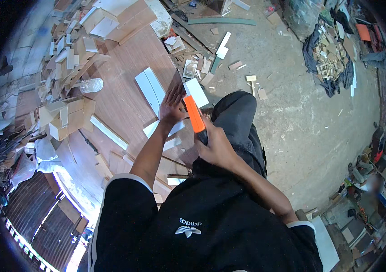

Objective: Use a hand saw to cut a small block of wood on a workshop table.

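My right hand [218, 147] is closed around the black end of a bright orange tool [194, 113], a long narrow body whose exact kind I cannot make out. The tool points away from me, its far end close to my left hand [172, 106]. That hand has its fingers stretched out and lies at the edge of the wood-coloured tabletop. A long white panel [148, 87] lies just left of its fingers. Another white panel [196, 93] sits to the right of them, beyond the tool. Under my left wrist more white pieces [175, 129] show, partly covered by the arm.
Small box-like wooden frames [68, 115] are piled along the tabletop's left side, near a clear plastic cup-like thing [92, 85]. A white strip [109, 131] lies nearer me. Offcuts litter the concrete floor, with a dark sack of wood scraps [331, 59] at far right.
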`<state>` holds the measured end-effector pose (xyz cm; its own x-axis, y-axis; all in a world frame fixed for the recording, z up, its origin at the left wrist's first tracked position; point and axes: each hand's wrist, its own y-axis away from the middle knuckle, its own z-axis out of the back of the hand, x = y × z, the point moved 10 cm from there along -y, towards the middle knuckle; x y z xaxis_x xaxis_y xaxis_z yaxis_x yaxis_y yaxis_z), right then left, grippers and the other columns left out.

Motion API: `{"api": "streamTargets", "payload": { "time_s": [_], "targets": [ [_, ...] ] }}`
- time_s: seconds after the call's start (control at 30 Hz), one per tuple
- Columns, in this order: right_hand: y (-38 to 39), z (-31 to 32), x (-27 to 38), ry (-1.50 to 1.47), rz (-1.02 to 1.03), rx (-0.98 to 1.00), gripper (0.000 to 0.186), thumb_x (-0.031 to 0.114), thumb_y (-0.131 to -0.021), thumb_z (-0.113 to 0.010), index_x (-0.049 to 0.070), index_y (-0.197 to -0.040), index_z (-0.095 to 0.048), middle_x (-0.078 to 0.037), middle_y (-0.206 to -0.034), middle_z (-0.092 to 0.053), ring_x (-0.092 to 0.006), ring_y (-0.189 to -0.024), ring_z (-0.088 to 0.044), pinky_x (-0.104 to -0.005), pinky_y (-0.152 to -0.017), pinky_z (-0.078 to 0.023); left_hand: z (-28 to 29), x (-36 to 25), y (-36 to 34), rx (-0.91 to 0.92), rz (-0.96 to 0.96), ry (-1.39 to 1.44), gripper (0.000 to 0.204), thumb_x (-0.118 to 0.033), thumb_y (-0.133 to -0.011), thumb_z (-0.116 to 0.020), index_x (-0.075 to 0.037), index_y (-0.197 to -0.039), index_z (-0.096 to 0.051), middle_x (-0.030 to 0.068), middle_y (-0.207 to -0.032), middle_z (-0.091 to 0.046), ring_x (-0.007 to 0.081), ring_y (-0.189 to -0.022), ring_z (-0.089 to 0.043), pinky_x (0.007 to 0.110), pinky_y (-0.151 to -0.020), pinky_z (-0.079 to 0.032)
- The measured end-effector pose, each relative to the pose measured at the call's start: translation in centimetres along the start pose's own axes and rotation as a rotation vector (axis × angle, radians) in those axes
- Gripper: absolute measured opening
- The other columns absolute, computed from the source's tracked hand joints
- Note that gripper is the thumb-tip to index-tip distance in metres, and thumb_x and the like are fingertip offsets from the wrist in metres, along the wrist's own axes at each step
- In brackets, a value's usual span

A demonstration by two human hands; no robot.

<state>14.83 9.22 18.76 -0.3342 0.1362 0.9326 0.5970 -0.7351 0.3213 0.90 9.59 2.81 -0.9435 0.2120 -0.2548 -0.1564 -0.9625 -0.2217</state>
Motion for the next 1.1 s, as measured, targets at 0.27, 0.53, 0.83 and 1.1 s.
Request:
{"api": "streamTargets", "payload": {
  "time_s": [0.27, 0.53, 0.83, 1.1],
  "targets": [
    [4.5, 0.2, 2.3, -0.084, -0.037, 0.014, 0.042, -0.003, -0.075, -0.061, -0.002, -0.115, -0.048, -0.025, -0.075, -0.058, -0.0387, -0.074, -0.065, -0.038, -0.064, -0.048, 1.2, -0.2, -0.5, 0.063, 0.1, 0.187, 0.08, -0.034, -0.058, -0.081, -0.003, -0.127, -0.054, 0.0128, -0.144, -0.044, 0.0302, -0.134, -0.041, 0.042, -0.11, -0.034],
    [2.2, 0.0, 0.7, -0.017, -0.011, 0.018, 0.054, -0.003, -0.075, -0.058, -0.001, -0.128, -0.047, -0.024, -0.086, -0.061, -0.0362, -0.089, -0.067, -0.0353, -0.076, -0.05, 0.7, -0.3, -0.2, 0.024, 0.082, 0.142, 0.072, -0.031, -0.06, -0.08, -0.005, -0.123, -0.058, 0.0124, -0.145, -0.044, 0.0299, -0.135, -0.04, 0.041, -0.111, -0.034],
    [-1.7, 0.2, -0.9, -0.01, -0.046, -0.057, 0.02, -0.003, -0.077, -0.055, -0.002, -0.096, -0.051, -0.02, -0.072, -0.055, -0.0268, -0.068, -0.062, -0.0364, -0.066, -0.047, 1.5, -0.8, -0.7, -0.008, 0.047, 0.149, 0.083, -0.036, -0.053, -0.085, -0.008, -0.126, -0.057, 0.0092, -0.145, -0.044, 0.0259, -0.134, -0.042, 0.04, -0.111, -0.035],
    [4.8, 1.5, 7.0, -0.102, -0.14, 0.039, 0.034, -0.004, -0.083, -0.055, 0.0, -0.116, -0.05, -0.019, -0.086, -0.059, -0.0168, -0.085, -0.061, -0.0316, -0.077, -0.047, 0.7, -0.3, 0.0, 0.044, 0.093, 0.077, 0.065, -0.027, -0.063, -0.079, -0.008, -0.122, -0.058, 0.0093, -0.144, -0.046, 0.0239, -0.134, -0.042, 0.04, -0.111, -0.035]
  ]
}}
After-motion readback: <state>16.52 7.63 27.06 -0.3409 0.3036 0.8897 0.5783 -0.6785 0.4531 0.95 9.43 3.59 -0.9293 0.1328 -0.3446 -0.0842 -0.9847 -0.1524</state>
